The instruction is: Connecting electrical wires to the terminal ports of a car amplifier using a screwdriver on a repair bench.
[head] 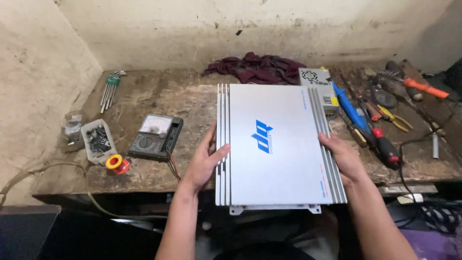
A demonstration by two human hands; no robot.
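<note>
Head view of a worn wooden workbench (144, 178) set against a stained wall. Both forearms reach up from the near edge. The left hand (204, 161) lies flat against the left, ribbed side of a white rectangular amplifier case (276, 144), thumb on its top face and fingers spread along the fins; the right hand (342, 156) presses the right ribbed side in the same way. The case is thus clamped between the two palms, neither hand closed into a fist. It lies at the middle of the bench, its near end with two mounting tabs overhanging the near edge, its top bearing a blue emblem at centre.

Left of the case sits an analogue multimeter (156, 137) with red leads; toward the left edge are a small tray of dark parts (97, 140), a red-and-yellow solder spool (117, 162) and a set of hex keys (110, 89). A maroon rag (257, 67) lies at the far edge, a grey perforated metal box (320, 86) beside it. Screwdrivers and pliers (380, 130) crowd the right end.
</note>
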